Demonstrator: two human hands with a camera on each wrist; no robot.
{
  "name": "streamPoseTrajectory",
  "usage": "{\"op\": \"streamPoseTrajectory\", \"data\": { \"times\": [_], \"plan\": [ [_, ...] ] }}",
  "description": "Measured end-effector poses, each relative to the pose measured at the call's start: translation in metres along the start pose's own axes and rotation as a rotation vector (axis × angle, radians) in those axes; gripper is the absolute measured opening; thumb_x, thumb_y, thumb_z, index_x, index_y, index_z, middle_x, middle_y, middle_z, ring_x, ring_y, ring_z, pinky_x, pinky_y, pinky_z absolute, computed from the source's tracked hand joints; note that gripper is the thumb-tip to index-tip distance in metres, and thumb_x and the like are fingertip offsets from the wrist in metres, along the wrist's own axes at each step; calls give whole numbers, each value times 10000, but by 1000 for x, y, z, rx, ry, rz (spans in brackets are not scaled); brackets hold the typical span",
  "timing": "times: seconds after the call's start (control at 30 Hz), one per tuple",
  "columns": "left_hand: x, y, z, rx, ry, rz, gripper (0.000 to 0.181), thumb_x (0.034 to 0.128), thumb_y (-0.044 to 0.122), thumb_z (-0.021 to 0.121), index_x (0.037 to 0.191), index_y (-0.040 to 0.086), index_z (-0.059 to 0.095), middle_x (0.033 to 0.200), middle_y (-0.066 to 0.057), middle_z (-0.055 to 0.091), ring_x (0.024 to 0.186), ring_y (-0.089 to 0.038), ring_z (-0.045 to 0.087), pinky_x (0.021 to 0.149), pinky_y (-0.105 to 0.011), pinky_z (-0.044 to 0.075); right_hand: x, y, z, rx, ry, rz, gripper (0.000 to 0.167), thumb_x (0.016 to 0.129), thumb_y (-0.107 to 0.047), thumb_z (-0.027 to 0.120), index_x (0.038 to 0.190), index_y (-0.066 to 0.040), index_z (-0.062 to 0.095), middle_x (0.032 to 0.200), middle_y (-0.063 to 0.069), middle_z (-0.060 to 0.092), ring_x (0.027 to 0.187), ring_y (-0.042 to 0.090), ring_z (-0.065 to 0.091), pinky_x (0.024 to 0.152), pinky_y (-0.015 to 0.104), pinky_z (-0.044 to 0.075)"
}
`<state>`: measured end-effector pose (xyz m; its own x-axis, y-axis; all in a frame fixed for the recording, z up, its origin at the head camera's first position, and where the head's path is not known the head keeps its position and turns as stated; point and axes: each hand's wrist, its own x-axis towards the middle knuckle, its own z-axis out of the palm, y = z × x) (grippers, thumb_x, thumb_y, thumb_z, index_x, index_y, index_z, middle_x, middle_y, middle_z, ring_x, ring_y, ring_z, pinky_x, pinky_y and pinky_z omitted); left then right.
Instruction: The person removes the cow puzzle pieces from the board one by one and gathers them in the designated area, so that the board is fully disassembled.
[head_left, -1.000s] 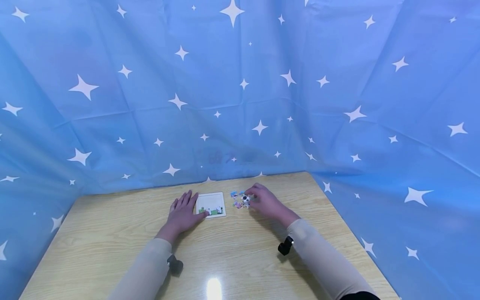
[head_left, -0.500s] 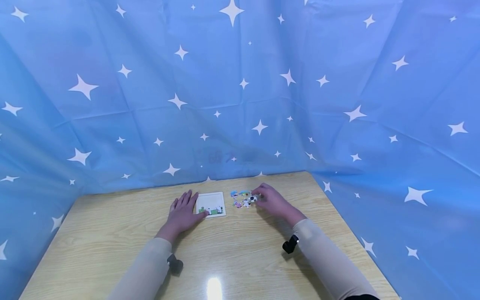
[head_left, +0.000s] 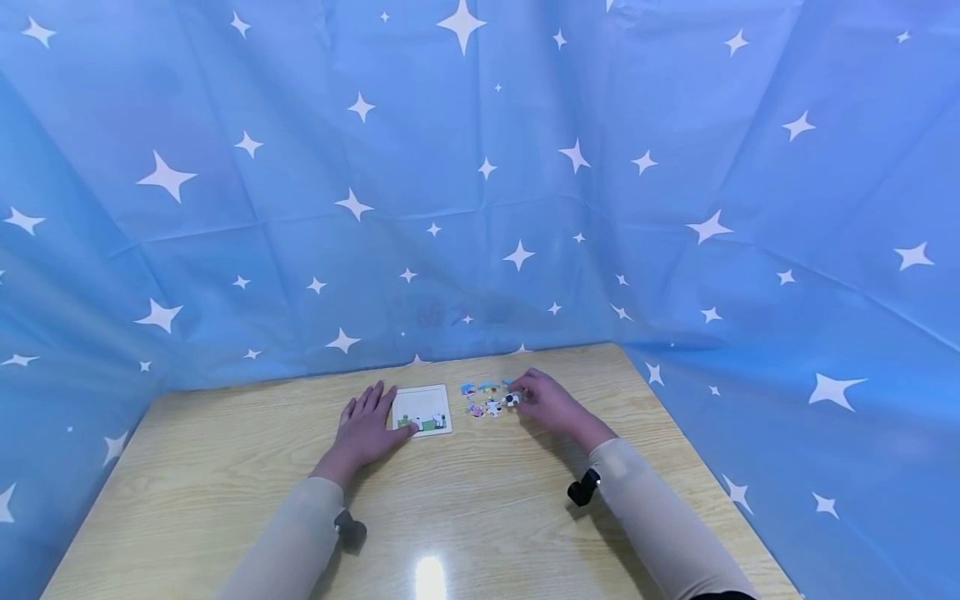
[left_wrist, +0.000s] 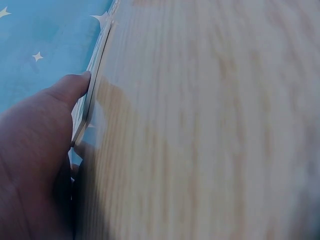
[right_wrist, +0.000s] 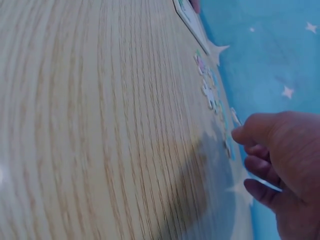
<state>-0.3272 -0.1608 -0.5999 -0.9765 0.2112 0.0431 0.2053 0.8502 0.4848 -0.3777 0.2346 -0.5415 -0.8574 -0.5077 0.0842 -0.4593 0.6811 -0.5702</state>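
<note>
1. Head view: A person's left hand (head_left: 366, 429) lies with fingers spread wide at the left side of a shallow white puzzle tray (head_left: 417, 401), thumb reaching over its near left corner. Green-and-white picture sections fill a strip along the tray's near edge. Just to the tray's right, loose puzzle pieces (head_left: 492, 407) lie in a small cluster on a wood-grain table (head_left: 480, 508). At the cluster's right side, the right hand (head_left: 553, 407) pinches a black-and-white piece (head_left: 512, 400) between thumb and fingers held close together. A blue backdrop (head_left: 420, 171) with white stars hangs behind.

2. Left wrist view: The left thumb rests on the edge of the tray, seen nearly side-on; the other fingers are mostly hidden, their spread impossible to tell from here.

3. Right wrist view: The right fingers curl toward the thumb, the pinched piece hard to make out. Loose pieces stretch from near the thumb toward the tray, at top.
</note>
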Motion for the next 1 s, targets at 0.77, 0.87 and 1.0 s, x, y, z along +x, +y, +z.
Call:
{"op": "streamPoseTrajectory", "data": {
  "times": [0.77,0.87,1.0],
  "plan": [
    [2,-3,2,8,-4,-5,1071,1001,770,607,1756,80,288,1829,-221,163,1686,-456,120,1312,-705,71,3,9,5,-21,-47,2,302,1019,23,731,1319,-7,753,1135,90,617,985,195,595,887,422,556],
    [2,-4,3,11,-6,-7,1075,1000,776,603,1759,84,283,1830,-218,159,1688,-452,116,1313,-703,69,4,8,5,-18,-54,14,311,1025,20,730,1333,-10,750,1150,85,616,998,193,597,903,426,558],
    [3,-4,3,16,-5,-8,1075,1000,779,599,1759,86,283,1831,-217,159,1688,-450,119,1313,-702,73,4,7,4,-17,-63,13,325,1022,17,736,1346,-12,747,1167,85,620,1013,194,604,914,424,566]
  ]
}}
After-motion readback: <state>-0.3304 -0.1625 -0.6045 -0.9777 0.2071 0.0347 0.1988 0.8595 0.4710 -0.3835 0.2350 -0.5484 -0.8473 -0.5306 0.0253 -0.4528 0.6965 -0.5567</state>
